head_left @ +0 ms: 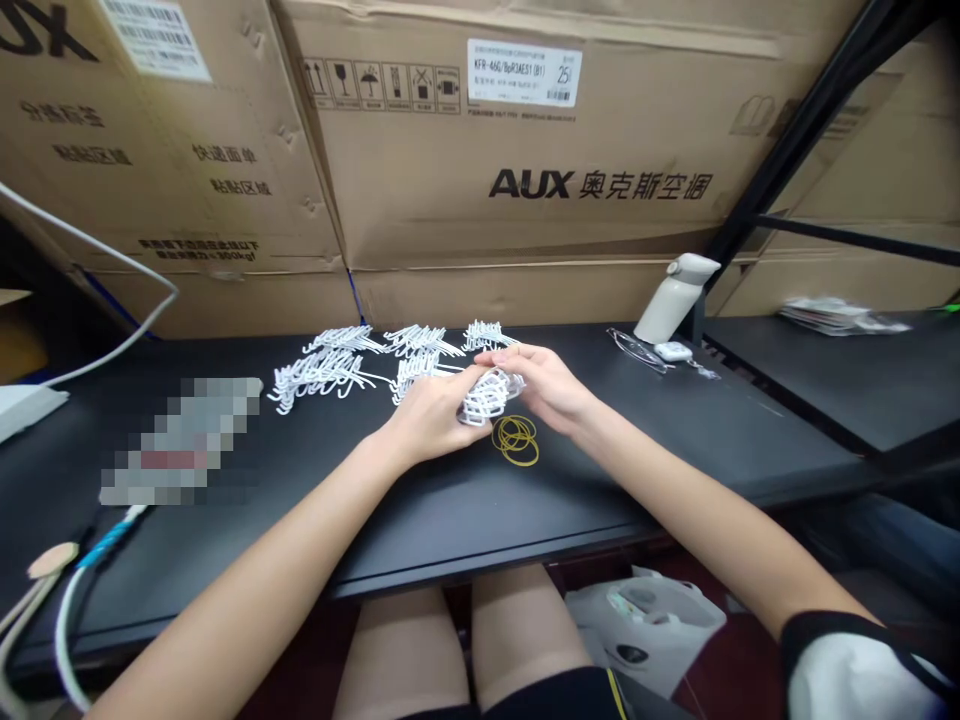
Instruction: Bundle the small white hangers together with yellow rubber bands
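Note:
Between my two hands is a bundle of white hooks (486,396), held just above the black table. My left hand (431,415) is closed round its left side. The fingers of my right hand (551,385) press on the bundle's right end and top. Several yellow rubber bands (516,440) lie loosely together on the table right below my hands. Behind and to the left, white hooks lie in several piles: a near-left pile (319,375), a far-left pile (345,339), a far-middle pile (421,341), a far-right pile (486,335), and one partly hidden by my left hand (414,372).
A white bottle (675,298), glasses (637,348) and a small white case (673,352) stand at the back right of the black table (480,520). A blurred-out device (184,440) with a cable lies left. Large cardboard boxes (525,140) wall off the back. Below sits a plastic bag (645,630).

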`<action>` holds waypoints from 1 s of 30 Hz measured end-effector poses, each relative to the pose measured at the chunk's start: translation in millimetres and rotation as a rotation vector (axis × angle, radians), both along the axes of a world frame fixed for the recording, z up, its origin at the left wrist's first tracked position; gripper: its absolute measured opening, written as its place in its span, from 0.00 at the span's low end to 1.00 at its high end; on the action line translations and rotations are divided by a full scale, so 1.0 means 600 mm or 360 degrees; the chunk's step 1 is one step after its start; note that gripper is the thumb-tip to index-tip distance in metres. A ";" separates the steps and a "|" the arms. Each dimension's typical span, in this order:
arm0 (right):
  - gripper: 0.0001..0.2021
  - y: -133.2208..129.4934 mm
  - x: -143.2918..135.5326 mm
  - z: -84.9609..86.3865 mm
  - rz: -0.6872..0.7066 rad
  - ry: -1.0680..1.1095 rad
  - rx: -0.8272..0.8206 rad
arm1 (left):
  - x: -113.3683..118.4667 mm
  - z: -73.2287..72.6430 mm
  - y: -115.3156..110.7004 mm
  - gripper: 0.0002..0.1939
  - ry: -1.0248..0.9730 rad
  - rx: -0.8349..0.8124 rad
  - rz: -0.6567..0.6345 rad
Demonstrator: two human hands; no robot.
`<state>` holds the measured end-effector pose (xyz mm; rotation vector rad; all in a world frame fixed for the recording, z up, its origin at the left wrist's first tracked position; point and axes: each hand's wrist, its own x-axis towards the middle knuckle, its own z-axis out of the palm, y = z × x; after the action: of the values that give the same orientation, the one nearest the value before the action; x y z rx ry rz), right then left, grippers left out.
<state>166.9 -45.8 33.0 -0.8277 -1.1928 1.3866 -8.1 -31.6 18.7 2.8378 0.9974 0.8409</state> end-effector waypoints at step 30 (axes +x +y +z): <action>0.14 0.019 -0.004 -0.038 -0.0715 -0.0472 0.0579 | 0.002 -0.008 0.009 0.18 -0.0196 -0.0006 0.0218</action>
<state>164.7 -34.6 9.9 -0.9835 -1.3313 0.6727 -6.7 -26.2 13.7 2.7006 1.1848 1.0099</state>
